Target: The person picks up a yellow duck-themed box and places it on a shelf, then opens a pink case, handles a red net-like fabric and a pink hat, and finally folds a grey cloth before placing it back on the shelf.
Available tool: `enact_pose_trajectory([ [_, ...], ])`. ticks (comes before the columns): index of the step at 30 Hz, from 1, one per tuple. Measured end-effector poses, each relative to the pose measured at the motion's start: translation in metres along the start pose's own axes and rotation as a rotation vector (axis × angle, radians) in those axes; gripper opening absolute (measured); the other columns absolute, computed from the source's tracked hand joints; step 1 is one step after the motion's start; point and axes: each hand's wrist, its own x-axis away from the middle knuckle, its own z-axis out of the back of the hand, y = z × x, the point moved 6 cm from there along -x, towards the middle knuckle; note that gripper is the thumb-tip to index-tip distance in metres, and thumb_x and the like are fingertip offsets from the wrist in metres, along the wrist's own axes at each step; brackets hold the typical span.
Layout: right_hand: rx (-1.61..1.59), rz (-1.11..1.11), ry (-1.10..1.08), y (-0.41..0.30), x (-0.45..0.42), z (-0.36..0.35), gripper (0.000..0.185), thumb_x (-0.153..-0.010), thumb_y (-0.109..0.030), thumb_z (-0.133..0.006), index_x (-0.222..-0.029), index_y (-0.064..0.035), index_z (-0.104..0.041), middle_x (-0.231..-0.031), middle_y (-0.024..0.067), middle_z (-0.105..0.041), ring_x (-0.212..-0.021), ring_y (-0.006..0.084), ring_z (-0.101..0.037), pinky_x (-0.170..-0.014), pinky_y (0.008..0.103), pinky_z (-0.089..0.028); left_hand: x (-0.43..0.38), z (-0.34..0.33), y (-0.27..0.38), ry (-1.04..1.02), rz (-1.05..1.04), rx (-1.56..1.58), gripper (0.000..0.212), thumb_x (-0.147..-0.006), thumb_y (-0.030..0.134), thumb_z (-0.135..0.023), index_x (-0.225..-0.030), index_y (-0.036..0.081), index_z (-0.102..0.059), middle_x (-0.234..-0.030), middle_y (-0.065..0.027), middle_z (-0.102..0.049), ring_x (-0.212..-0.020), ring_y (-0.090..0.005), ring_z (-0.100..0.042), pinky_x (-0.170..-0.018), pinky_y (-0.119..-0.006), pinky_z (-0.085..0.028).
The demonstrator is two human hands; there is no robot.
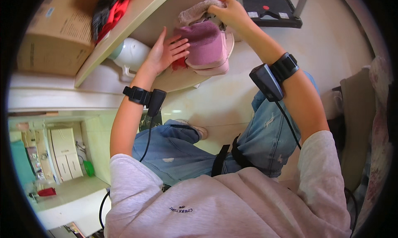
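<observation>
My right hand (230, 12) pinches a fuzzy grey-beige cloth item (199, 11), maybe a sock or a knit cap, between thumb and fingers. Just below it, a mauve knitted cloth item (202, 36) lies over a pink soft case or bag (214, 68) at the lower shelf's edge. My left hand (169, 50) is held beside the mauve knit, fingers spread and palm turned towards it, with nothing in it. Something red (179, 63) shows partly behind the pink case. What lies under the grey-beige item is mostly hidden by it and my right hand.
A white jug or kettle (132, 54) stands on the lower shelf, close to my left wrist. Above it, the upper shelf board (124, 36) bears a cardboard box (59, 36) and red and black fabric (115, 17). A black metal-framed object (270, 8) is at the upper right.
</observation>
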Motion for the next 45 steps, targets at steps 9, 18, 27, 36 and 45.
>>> enact_pose_trajectory([
  [9,0.16,0.308,-0.867,-0.034,0.091,-0.136,0.042,-0.067,-0.023,-0.06,-0.103,-0.004,-0.049,-0.085,0.0128,-0.055,-0.076,0.0184,-0.053,-0.068,0.0272,-0.043,0.059,0.098,-0.06,0.315,0.01,0.425,0.025,-0.08,0.017,-0.043,-0.101,0.004,-0.043,-0.101,-0.0131,-0.049,-0.094,-0.0263,-0.048,-0.084,-0.045,-0.039],
  [18,0.568,0.232,-0.292,-0.011,0.01,-0.08,0.034,-0.069,-0.029,-0.053,-0.096,-0.0086,-0.055,-0.097,0.0155,-0.052,-0.092,0.0297,-0.049,-0.077,0.0355,-0.039,0.011,0.197,-0.097,0.479,-0.059,0.395,0.03,-0.075,0.014,-0.049,-0.103,0.007,-0.04,-0.108,-0.015,-0.041,-0.099,-0.0283,-0.043,-0.081,-0.048,-0.039],
  [27,1.093,0.195,-0.515,0.084,-0.016,-0.089,0.062,-0.062,-0.042,-0.058,-0.115,-0.0141,-0.041,-0.118,0.0195,-0.037,-0.108,0.0353,-0.035,-0.086,0.0427,-0.032,-0.024,0.152,-0.049,0.412,-0.021,0.011,0.068,-0.068,0.031,-0.057,-0.122,0.004,-0.025,-0.127,-0.0183,-0.021,-0.117,-0.0273,-0.024,-0.093,-0.037,-0.027],
  [36,0.846,0.194,-0.691,0.04,0.014,-0.109,0.027,-0.072,-0.027,-0.052,-0.083,-0.0024,-0.052,-0.077,0.0202,-0.055,-0.076,0.0354,-0.051,-0.065,0.0405,-0.04,-0.019,0.085,-0.042,0.396,0.011,0.078,0.06,-0.067,0.031,-0.059,-0.116,0.006,-0.034,-0.122,-0.0123,-0.03,-0.111,-0.025,-0.03,-0.085,-0.034,-0.031],
  [45,0.733,0.021,-0.827,0.03,0.028,-0.111,0.042,-0.068,-0.04,-0.054,-0.086,-0.0029,-0.056,-0.077,0.0185,-0.056,-0.08,0.0323,-0.053,-0.073,0.0357,-0.04,-0.022,0.1,-0.048,0.344,0.172,0.141,0.064,-0.067,0.059,-0.047,-0.111,0.013,-0.042,-0.109,-0.0037,-0.045,-0.1,-0.0184,-0.039,-0.091,-0.037,-0.018],
])
